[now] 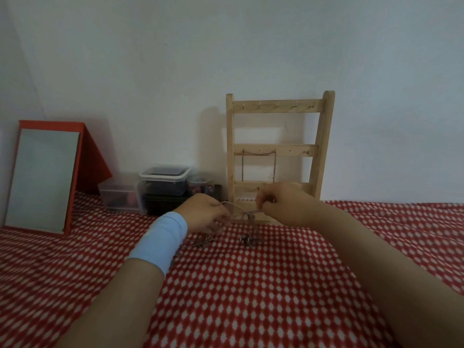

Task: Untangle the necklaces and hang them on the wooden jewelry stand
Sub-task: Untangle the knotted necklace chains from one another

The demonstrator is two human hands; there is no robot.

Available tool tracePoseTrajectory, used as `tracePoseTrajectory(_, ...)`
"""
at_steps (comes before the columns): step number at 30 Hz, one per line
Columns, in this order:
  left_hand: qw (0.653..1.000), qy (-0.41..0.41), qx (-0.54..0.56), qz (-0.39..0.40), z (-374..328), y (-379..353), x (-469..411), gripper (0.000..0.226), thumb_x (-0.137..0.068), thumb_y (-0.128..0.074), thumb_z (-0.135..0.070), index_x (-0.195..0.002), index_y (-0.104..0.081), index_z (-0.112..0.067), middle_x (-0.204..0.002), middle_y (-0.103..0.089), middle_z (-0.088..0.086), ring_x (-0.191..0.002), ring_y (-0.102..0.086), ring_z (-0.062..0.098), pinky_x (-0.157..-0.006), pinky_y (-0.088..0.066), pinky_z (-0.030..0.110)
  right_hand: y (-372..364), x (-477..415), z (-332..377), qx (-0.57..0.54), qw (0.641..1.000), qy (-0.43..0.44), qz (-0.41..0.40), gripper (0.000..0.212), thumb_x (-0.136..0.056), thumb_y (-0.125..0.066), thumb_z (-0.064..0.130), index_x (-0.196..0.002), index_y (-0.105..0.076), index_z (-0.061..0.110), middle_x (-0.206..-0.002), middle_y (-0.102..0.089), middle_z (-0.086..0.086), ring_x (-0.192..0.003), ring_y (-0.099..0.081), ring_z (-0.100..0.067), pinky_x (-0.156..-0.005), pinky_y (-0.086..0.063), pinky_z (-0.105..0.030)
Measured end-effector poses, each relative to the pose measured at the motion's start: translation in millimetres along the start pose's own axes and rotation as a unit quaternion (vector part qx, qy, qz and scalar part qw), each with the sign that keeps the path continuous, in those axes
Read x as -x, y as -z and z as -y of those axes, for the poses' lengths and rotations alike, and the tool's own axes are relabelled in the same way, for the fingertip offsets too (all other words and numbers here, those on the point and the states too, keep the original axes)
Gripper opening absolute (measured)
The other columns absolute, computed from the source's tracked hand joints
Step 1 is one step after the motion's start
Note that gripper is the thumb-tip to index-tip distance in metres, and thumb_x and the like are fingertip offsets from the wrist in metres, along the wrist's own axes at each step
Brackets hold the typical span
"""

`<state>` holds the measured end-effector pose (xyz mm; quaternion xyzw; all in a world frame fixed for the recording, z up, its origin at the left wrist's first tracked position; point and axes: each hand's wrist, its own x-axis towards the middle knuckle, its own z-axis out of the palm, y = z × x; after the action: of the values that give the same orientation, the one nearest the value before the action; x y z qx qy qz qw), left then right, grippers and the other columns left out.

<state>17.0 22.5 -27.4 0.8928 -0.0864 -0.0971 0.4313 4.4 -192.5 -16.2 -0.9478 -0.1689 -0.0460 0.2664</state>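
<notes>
Two hands, left hand (204,213) and right hand (281,204), pinch a tangled chain (242,214) taut before the stand (277,146); untangling is underway, next teasing the knot loose.

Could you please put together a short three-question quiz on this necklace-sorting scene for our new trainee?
1. True or false: the top bar of the wooden jewelry stand carries a hanging necklace.
2. Multiple choice: the chain already hung drapes from the A) top bar, B) middle bar, C) base.
3. Fill in: the wrist of the left hand wears a light ___ band.

Key
1. False; its hooks are bare.
2. B.
3. Blue.

Note: both the left hand and the right hand pinch a thin necklace strand between them, above the tangle on the red patterned cloth.
</notes>
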Motion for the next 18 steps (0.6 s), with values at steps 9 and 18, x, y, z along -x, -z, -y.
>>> tracePoseTrajectory(9, 0.973, 0.077, -0.215, 0.033, -1, 5, 11, 0.017, -0.087, -0.057, -0.011, -0.099, -0.068, -0.016, -0.097, -0.066, 0.003, -0.081, -0.060, 0.018, -0.073, -0.054, 0.030, 3, -3, -12, 0.015, 0.982, -0.124, 0.141, 0.033, -0.094, -0.038, -0.003, -0.076, -0.057, 0.017, -0.076, -0.059, -0.004, -0.063, -0.054, -0.020, -0.055, -0.045, -0.026)
tracePoseTrajectory(18, 0.989, -0.006, -0.138, -0.051, 3, 2, 28, 0.037, -0.089, -0.051, 0.001, -0.071, -0.072, -0.023, -0.071, -0.071, -0.001, -0.060, -0.063, 0.012, -0.060, -0.050, 0.020, -19, 6, 31, 0.074, 0.997, 0.012, -0.003, 0.020, -0.098, -0.053, 0.014, -0.101, -0.068, 0.027, -0.102, -0.065, 0.010, -0.097, -0.062, -0.009, -0.089, -0.054, -0.028)
